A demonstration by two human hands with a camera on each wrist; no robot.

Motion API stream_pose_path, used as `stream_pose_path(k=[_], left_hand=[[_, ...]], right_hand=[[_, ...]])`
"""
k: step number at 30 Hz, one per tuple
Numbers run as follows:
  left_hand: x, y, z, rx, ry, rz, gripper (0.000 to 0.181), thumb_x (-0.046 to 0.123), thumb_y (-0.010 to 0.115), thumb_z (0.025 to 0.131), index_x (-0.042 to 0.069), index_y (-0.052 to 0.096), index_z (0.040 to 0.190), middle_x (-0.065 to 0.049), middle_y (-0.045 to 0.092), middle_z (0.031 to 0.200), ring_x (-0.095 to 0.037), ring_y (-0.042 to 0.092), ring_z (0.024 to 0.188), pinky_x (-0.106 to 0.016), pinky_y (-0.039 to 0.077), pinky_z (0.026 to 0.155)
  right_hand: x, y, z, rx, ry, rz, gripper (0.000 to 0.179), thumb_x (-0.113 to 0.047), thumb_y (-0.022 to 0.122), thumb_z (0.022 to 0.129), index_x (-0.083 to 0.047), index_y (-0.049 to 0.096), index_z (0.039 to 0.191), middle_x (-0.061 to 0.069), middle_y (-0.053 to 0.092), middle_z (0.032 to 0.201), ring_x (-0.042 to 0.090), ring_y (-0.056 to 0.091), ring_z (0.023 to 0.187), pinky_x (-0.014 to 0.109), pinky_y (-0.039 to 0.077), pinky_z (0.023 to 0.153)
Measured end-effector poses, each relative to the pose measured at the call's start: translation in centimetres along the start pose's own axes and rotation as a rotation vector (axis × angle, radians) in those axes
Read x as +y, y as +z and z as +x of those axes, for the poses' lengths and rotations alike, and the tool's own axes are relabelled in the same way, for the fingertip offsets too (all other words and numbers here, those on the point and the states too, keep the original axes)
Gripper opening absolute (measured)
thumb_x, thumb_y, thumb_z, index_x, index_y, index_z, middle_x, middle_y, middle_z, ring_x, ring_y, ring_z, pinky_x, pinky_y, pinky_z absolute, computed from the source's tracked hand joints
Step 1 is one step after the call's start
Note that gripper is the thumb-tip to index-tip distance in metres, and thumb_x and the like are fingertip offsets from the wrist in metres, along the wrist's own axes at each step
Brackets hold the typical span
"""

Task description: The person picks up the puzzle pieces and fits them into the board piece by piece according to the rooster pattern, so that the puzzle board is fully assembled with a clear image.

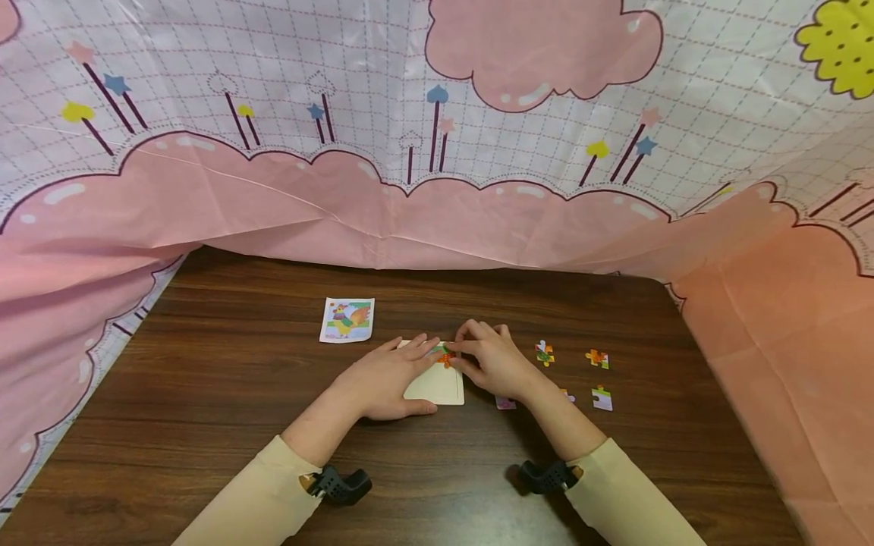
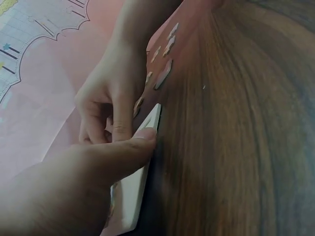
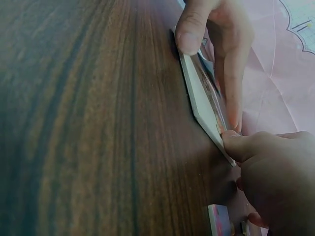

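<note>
Under my left hand (image 1: 391,381), fingers spread, sits a square cream board (image 1: 442,388); an orange-red jigsaw piece (image 1: 447,360) lies left of my nearer right hand (image 1: 498,362), fingers bent, hold unclear.

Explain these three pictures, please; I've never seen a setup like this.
There is no machine: a person works bare-handed. The wide picture comes from a head-worn camera looking down; the others come from the left wrist camera and right wrist camera. On the dark table lie a pale board, a bird picture and loose puzzle pieces. The left hand rests on the board. The right hand is at an orange piece on it; whether pinching or pressing, I cannot tell.
</note>
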State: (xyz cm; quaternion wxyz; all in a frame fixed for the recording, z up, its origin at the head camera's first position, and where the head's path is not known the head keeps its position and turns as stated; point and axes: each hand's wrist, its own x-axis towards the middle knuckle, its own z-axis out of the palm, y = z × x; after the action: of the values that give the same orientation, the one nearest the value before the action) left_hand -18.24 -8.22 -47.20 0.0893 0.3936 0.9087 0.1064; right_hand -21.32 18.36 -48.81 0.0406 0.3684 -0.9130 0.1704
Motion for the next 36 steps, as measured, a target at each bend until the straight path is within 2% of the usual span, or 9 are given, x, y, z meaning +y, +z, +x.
stream_pose_path(k=[3, 7, 13, 23, 28, 36], left_hand=[[0.2, 0.4, 0.5, -0.022, -0.02, 0.02, 0.095, 0.073, 0.055, 0.099, 0.017, 0.026, 0.17, -0.001, 0.02, 0.175, -0.02, 0.018, 0.16, -0.05, 0.015, 0.129], [0.3, 0.7, 0.9, -0.026, -0.034, 0.033, 0.096, 0.075, 0.054, 0.098, 0.019, 0.026, 0.17, 0.0, 0.02, 0.175, -0.018, 0.02, 0.159, -0.05, 0.015, 0.129], [0.1, 0.6, 1.0, -0.01, -0.025, 0.001, 0.093, 0.073, 0.058, 0.098, 0.019, 0.03, 0.169, -0.003, 0.023, 0.174, -0.02, 0.028, 0.157, -0.051, 0.019, 0.128], [0.1, 0.5, 1.1, -0.022, -0.011, 0.022, 0.092, 0.072, 0.057, 0.099, 0.018, 0.031, 0.169, -0.003, 0.024, 0.174, -0.02, 0.025, 0.158, -0.053, 0.019, 0.128], [0.2, 0.5, 1.3, -0.03, -0.023, 0.03, 0.094, 0.074, 0.057, 0.097, 0.019, 0.03, 0.169, -0.001, 0.023, 0.174, -0.018, 0.025, 0.158, -0.052, 0.019, 0.128], [0.2, 0.5, 1.5, -0.041, -0.051, 0.034, 0.095, 0.074, 0.058, 0.096, 0.019, 0.031, 0.169, 0.0, 0.023, 0.174, -0.018, 0.026, 0.158, -0.05, 0.021, 0.128]], right_hand=[[0.1, 0.0, -0.1, 0.003, -0.005, -0.001, 0.033, -0.029, 0.075, 0.102, -0.015, 0.078, 0.131, -0.004, 0.058, 0.116, 0.011, 0.058, 0.094, 0.05, 0.037, 0.086], [0.3, -0.1, -0.1, 0.002, -0.007, -0.015, 0.032, -0.03, 0.076, 0.102, -0.016, 0.079, 0.13, -0.004, 0.059, 0.116, 0.012, 0.058, 0.098, 0.052, 0.038, 0.088], [0.5, -0.3, 0.1, -0.01, 0.007, -0.011, 0.032, -0.031, 0.079, 0.099, -0.016, 0.081, 0.126, -0.006, 0.06, 0.116, 0.016, 0.058, 0.105, 0.055, 0.038, 0.093], [0.4, -0.2, 0.2, -0.001, 0.055, 0.067, 0.027, -0.03, 0.08, 0.098, -0.016, 0.083, 0.121, -0.007, 0.059, 0.113, 0.016, 0.06, 0.102, 0.052, 0.037, 0.089], [0.6, -0.1, 0.1, 0.001, 0.059, 0.057, 0.022, -0.031, 0.081, 0.097, -0.017, 0.085, 0.114, -0.008, 0.059, 0.112, 0.016, 0.061, 0.103, 0.053, 0.038, 0.09], [0.3, 0.1, 0.1, 0.006, 0.088, 0.076, 0.021, -0.029, 0.08, 0.098, -0.017, 0.085, 0.114, -0.007, 0.058, 0.113, 0.016, 0.059, 0.104, 0.052, 0.035, 0.09]])
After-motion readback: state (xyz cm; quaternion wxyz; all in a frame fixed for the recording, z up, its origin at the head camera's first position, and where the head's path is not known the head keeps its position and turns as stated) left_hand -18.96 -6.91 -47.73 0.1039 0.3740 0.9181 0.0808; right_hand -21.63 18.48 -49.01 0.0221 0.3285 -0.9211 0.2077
